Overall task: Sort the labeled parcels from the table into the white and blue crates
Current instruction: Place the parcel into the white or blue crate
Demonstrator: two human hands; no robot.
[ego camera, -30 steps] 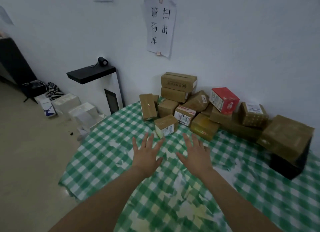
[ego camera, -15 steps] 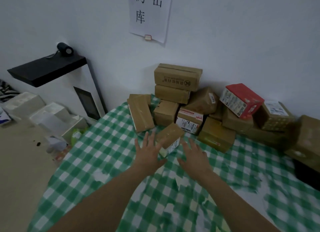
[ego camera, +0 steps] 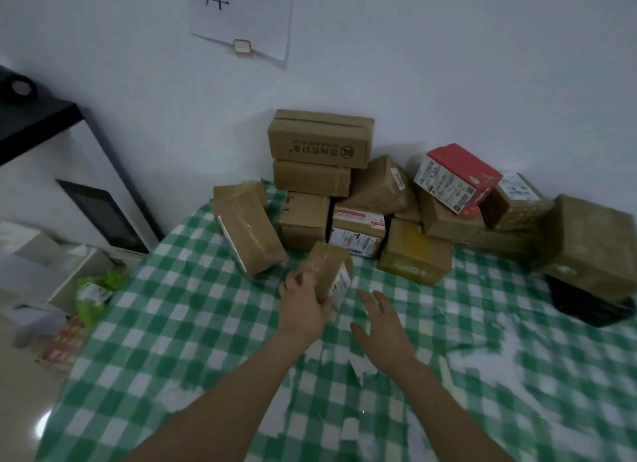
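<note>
Head view: the left hand point(ego camera: 302, 304) is at frame centre, its fingers curled round the left side of a small brown parcel point(ego camera: 325, 263). The parcel is tilted, with a white label point(ego camera: 342, 286) on its right face. It sits at the front of the pile, low over the table point(ego camera: 193, 317). Whether its near edge touches the checked cloth point(ego camera: 482, 310) cannot be told.

The right hand point(ego camera: 381, 318) is just right of the parcel and apart from it. It is palm down over the cloth, fingers spread wide, holding nothing.

Around the held parcel:
- A long box point(ego camera: 246, 227) lies tilted just to its upper left, close by.
- A labelled box point(ego camera: 356, 232) with red-and-white stickers is directly behind it.
- A yellowish box point(ego camera: 413, 251) is to the upper right, near but apart.

Further back, against the wall point(ego camera: 448, 65):
- A printed box point(ego camera: 320, 137) tops a stack of brown cartons.
- A red and white box point(ego camera: 455, 177) leans on others right of centre.
- A big box point(ego camera: 589, 244) at the right edge rests on a black object point(ego camera: 586, 306).

A paper sheet point(ego camera: 244, 13) is stuck to the wall at top centre. At the left edge, off the table, stand a black-topped cabinet point(ego camera: 34, 127) and, lower down, a green bag point(ego camera: 93, 289). That corner is blurred.
</note>
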